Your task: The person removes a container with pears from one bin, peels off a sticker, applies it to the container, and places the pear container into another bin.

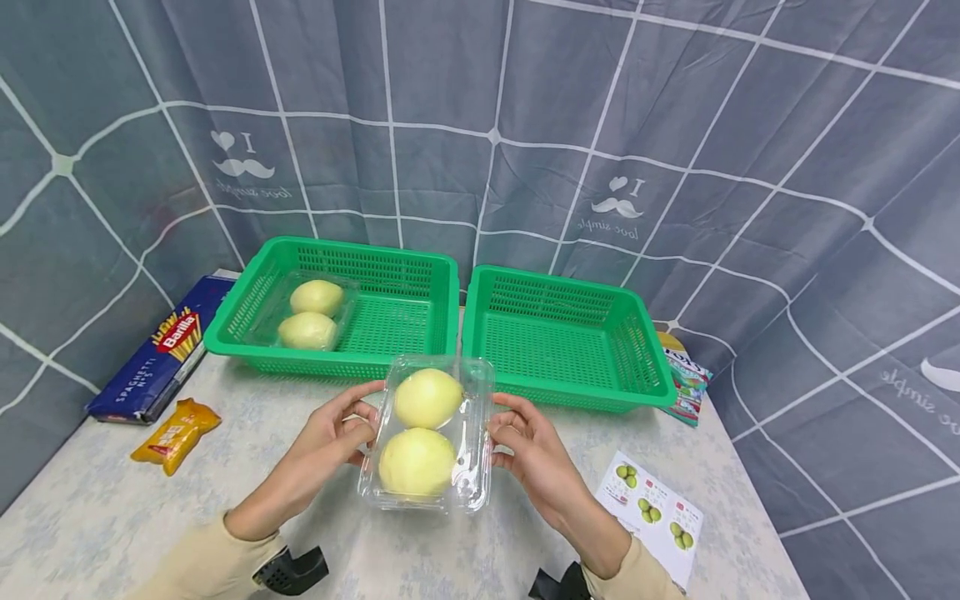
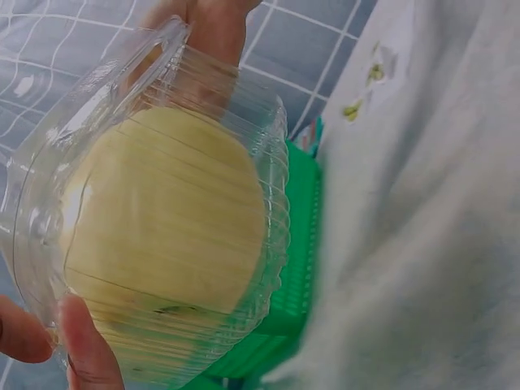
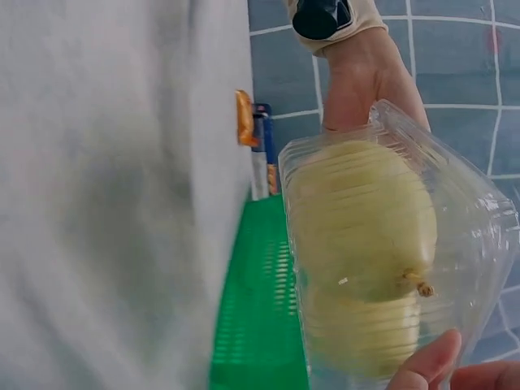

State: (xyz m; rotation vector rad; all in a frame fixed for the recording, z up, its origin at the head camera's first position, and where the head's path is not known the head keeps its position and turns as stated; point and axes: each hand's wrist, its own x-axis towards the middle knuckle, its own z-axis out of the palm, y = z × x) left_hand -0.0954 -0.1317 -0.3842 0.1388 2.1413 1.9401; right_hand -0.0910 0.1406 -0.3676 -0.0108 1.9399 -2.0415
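My left hand (image 1: 336, 435) and right hand (image 1: 527, 437) are pinching the box (image 1: 472, 442); if either is squeezing too hard, it could buckle, spilling the fruit (image 1: 417, 463) between them.

The right wrist view's bottom edge crops the clear clamshell (image 3: 465, 231); the right green basket (image 1: 555, 343) partly hides a snack bag (image 1: 686, 385); the fruit card (image 1: 658, 510) has illegibly small print.

Down to the pale, blue-mottled bench (image 1: 420, 554) now, across the lower frame! Bearing a left green basket (image 1: 397, 323) at centre left, and just beside it a right green basket (image 1: 551, 337). Far left, carrying a blue spaghetti box (image 1: 135, 379), then an orange packet (image 1: 177, 435). Rightward, holding up a colourful bag (image 1: 687, 390) and, lower, a printed sheet (image 1: 658, 525).
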